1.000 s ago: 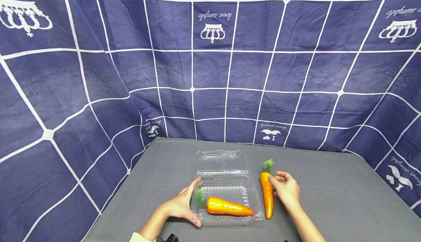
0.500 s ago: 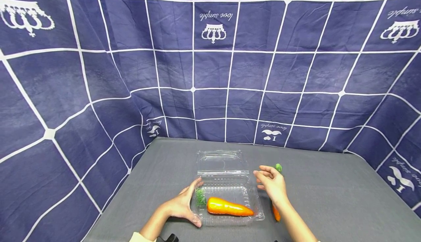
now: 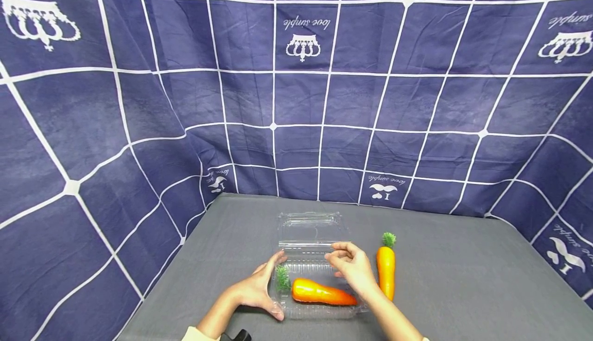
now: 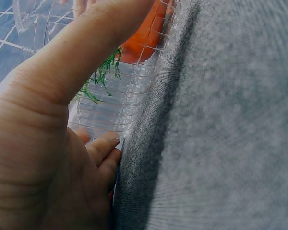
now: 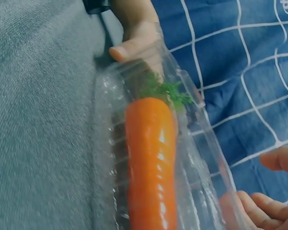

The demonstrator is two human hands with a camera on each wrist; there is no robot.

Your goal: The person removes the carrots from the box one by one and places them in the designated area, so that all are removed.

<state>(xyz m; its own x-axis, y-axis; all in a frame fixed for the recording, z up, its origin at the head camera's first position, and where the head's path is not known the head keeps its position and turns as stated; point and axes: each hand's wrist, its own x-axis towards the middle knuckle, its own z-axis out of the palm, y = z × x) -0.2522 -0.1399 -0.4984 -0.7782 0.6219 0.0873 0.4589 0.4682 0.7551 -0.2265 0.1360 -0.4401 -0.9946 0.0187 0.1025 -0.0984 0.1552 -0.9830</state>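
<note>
A clear plastic clamshell container (image 3: pixel 308 269) lies on the table with its lid folded back. Inside, along the front, is an orange carrot (image 3: pixel 319 293) with green leaves at its left end. My left hand (image 3: pixel 255 288) holds the container's left end, thumb at the front corner and fingers at the back one. Over the container's right part hovers my right hand (image 3: pixel 354 269), fingers loosely bent and nothing between them. To the right of the box lies a second carrot (image 3: pixel 385 269), leaves pointing away; my right forearm hides its tip.
A grey cloth (image 3: pixel 463 269) covers the table. Behind and at the sides hangs a dark blue curtain (image 3: pixel 361 99) with white grid lines. A dark strap-like piece (image 3: pixel 242 335) shows by the left wrist.
My right hand let go of the second carrot, which now lies slightly farther right, and moved left over the container. The left hand and the carrot in the box stayed put.
</note>
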